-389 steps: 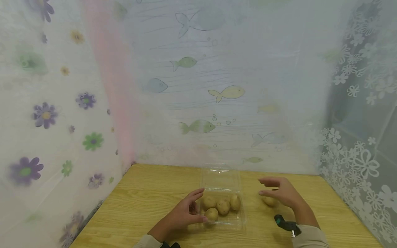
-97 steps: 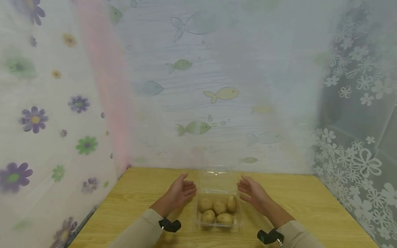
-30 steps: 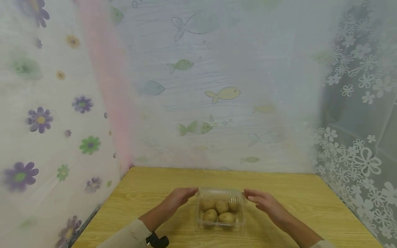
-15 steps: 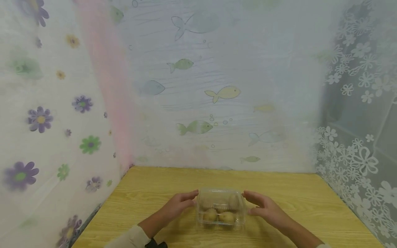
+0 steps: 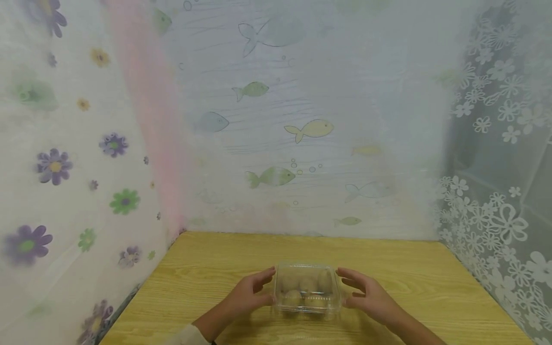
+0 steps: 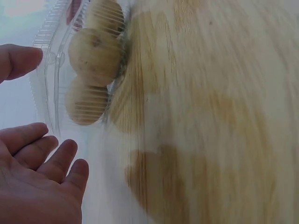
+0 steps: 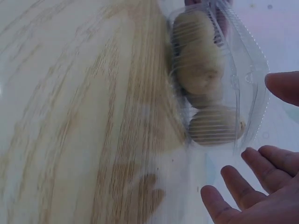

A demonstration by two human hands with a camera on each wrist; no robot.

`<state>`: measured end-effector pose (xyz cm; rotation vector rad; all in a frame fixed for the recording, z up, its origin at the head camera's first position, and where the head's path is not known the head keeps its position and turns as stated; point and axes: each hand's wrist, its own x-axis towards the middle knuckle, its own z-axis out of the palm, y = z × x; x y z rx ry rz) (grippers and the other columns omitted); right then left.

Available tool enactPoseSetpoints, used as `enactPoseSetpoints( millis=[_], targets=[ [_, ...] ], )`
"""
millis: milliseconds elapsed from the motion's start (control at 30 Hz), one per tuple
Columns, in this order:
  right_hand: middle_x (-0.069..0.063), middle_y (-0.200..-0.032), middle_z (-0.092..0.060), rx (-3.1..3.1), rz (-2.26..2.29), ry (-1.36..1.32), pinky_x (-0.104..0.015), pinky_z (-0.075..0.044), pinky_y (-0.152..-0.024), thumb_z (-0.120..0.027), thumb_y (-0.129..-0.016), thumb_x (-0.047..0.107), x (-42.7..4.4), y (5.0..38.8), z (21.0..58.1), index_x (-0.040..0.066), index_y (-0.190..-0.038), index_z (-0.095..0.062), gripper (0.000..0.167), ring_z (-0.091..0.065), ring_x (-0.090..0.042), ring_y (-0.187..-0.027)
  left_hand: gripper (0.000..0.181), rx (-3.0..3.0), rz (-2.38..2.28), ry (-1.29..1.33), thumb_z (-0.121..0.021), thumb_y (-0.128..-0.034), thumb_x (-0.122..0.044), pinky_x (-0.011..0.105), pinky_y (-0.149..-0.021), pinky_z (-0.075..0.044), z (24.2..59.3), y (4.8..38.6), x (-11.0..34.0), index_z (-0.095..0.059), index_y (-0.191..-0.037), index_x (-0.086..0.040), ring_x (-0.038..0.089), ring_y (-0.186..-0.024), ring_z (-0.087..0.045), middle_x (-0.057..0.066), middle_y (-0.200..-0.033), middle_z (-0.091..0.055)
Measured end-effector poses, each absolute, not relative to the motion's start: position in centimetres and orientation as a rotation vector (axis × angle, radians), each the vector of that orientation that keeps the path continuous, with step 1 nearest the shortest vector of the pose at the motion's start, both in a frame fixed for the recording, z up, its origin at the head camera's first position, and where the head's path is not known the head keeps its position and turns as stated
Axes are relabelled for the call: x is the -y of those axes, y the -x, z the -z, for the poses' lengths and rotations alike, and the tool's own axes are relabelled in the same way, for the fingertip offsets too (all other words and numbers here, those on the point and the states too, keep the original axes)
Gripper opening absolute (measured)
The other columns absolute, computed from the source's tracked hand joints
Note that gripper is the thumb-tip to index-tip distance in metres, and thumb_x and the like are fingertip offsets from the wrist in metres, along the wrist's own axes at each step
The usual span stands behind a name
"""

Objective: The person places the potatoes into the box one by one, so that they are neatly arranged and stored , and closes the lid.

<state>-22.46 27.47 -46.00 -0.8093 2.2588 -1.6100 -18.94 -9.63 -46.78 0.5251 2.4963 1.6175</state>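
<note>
A clear plastic clamshell container (image 5: 307, 312) stands on the table with its lid folded down over several potatoes (image 5: 294, 298). Whether the lid is latched cannot be told. On its left side is my left hand (image 5: 247, 293), fingers near the back corner and thumb near the front. My right hand (image 5: 370, 296) mirrors it on the right side. In the left wrist view, the thumb and relaxed fingers lie at the edge of the container (image 6: 52, 77). The right wrist view shows spread fingers and thumb beside the lid (image 7: 256, 86), contact unclear.
The wood-grain table (image 5: 207, 268) runs back to a sheet printed with fish (image 5: 276, 176). A flower-printed sheet (image 5: 53, 165) bounds the left, and a sheet with white flowers (image 5: 509, 223) the right.
The lid, upright behind the potatoes earlier, has swung forward and down over them. Both hands have followed along its sides. Longer ago, another potato was placed in the container.
</note>
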Motion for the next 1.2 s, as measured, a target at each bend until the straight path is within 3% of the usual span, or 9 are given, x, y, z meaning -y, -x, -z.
enactPoseSetpoints(
  millis=[200, 300, 400, 533, 700, 833, 1200],
  targets=[
    [-0.026, -0.163, -0.033, -2.284, 1.644, 0.771, -0.051, -0.055, -0.1, -0.077, -0.092, 0.015, -27.2, 22.3, 46.2, 0.001, -0.158, -0.037, 0.078, -0.034, -0.058, -0.144, 0.077, -2.481, -1.681, -0.436, -0.077, -0.0937, -0.028, 0.06, -0.117, -0.036, 47.1, 18.6, 9.5, -0.042, -0.158, -0.004, 0.047, -0.144, -0.044, 0.024, -0.158, -0.045],
    [-0.028, -0.162, -0.035, -2.295, 1.64, 0.734, -0.055, -0.055, -0.099, -0.077, -0.092, 0.016, -27.0, 22.2, 46.2, 0.001, -0.158, -0.036, 0.079, -0.037, -0.057, -0.143, 0.077, -2.474, -1.719, -0.372, -0.079, -0.0922, -0.029, 0.059, -0.113, -0.042, 47.3, 18.4, 9.5, -0.044, -0.155, -0.001, 0.047, -0.14, -0.048, 0.025, -0.155, -0.047],
    [-0.029, -0.159, -0.039, -2.297, 1.639, 0.693, -0.058, -0.053, -0.099, -0.077, -0.093, 0.018, -26.8, 22.0, 46.0, 0.0, -0.159, -0.034, 0.081, -0.04, -0.055, -0.141, 0.073, -2.473, -1.748, -0.31, -0.08, -0.0914, -0.029, 0.055, -0.103, -0.052, 47.4, 18.1, 9.4, -0.049, -0.15, 0.001, 0.043, -0.133, -0.055, 0.023, -0.148, -0.054],
    [-0.03, -0.149, -0.048, -2.285, 1.656, 0.627, -0.053, -0.056, -0.096, -0.076, -0.092, 0.016, -26.7, 21.9, 46.1, -0.005, -0.157, -0.033, 0.081, -0.053, -0.048, -0.131, 0.057, -2.472, -1.737, -0.272, -0.079, -0.0917, -0.027, 0.044, -0.083, -0.06, 47.3, 18.0, 9.2, -0.059, -0.136, 0.002, 0.031, -0.113, -0.065, 0.015, -0.128, -0.065],
    [-0.025, -0.13, -0.053, -2.214, 1.673, 0.525, -0.045, -0.059, -0.086, -0.071, -0.09, 0.012, -26.6, 21.7, 46.5, -0.011, -0.151, -0.037, 0.073, -0.062, -0.03, -0.11, 0.032, -2.413, -1.708, -0.214, -0.076, -0.0932, -0.026, 0.033, -0.061, -0.058, 47.2, 18.0, 8.9, -0.067, -0.112, -0.001, 0.021, -0.081, -0.067, 0.01, -0.102, -0.07],
    [-0.019, -0.119, -0.052, -2.156, 1.679, 0.494, -0.043, -0.058, -0.081, -0.068, -0.092, 0.012, -26.6, 21.8, 46.6, -0.013, -0.145, -0.038, 0.066, -0.061, -0.027, -0.101, 0.023, -2.4, -1.705, -0.18, -0.072, -0.0923, -0.023, 0.031, -0.054, -0.055, 47.3, 17.8, 8.6, -0.071, -0.1, -0.002, 0.02, -0.071, -0.066, 0.01, -0.088, -0.071],
    [-0.012, -0.106, -0.063, -2.105, 1.668, 0.429, -0.032, -0.055, -0.066, -0.063, -0.096, 0.014, -26.5, 21.4, 47.2, -0.01, -0.131, -0.043, 0.047, -0.06, -0.021, -0.087, 0.027, -2.227, -1.771, -0.076, -0.062, -0.0897, -0.02, 0.023, -0.046, -0.05, 48.3, 17.5, 7.5, -0.072, -0.077, 0.002, 0.012, -0.051, -0.062, 0.004, -0.064, -0.069]
  ],
)
